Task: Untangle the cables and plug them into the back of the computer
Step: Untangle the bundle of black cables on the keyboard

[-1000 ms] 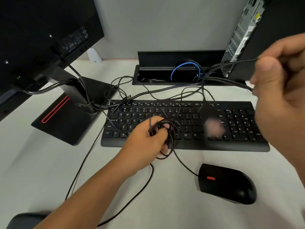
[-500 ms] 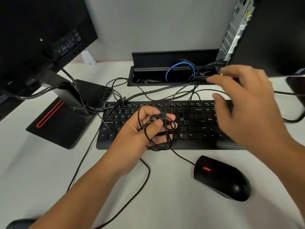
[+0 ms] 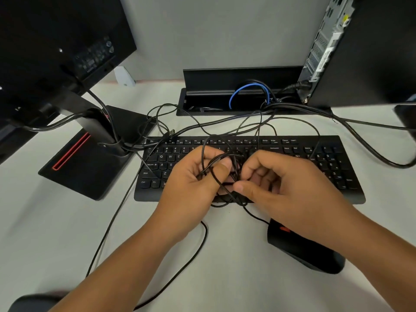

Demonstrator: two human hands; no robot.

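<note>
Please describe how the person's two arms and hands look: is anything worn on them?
Both forearms are bare up to the frame edge; no sleeves show. The left hand and right hand wear no gloves, and no ring, watch or bracelet is visible on either hand or wrist. The fingernails are short and unpainted.

A black keyboard (image 3: pixel 281 152) lies flat on the white desk (image 3: pixel 45 233) in front of me. A black mouse (image 3: pixel 310 253) with a red wheel sits near it, on my right. My black monitor (image 3: pixel 56 41) stands at my left on a base with a red stripe (image 3: pixel 71 152).
</note>
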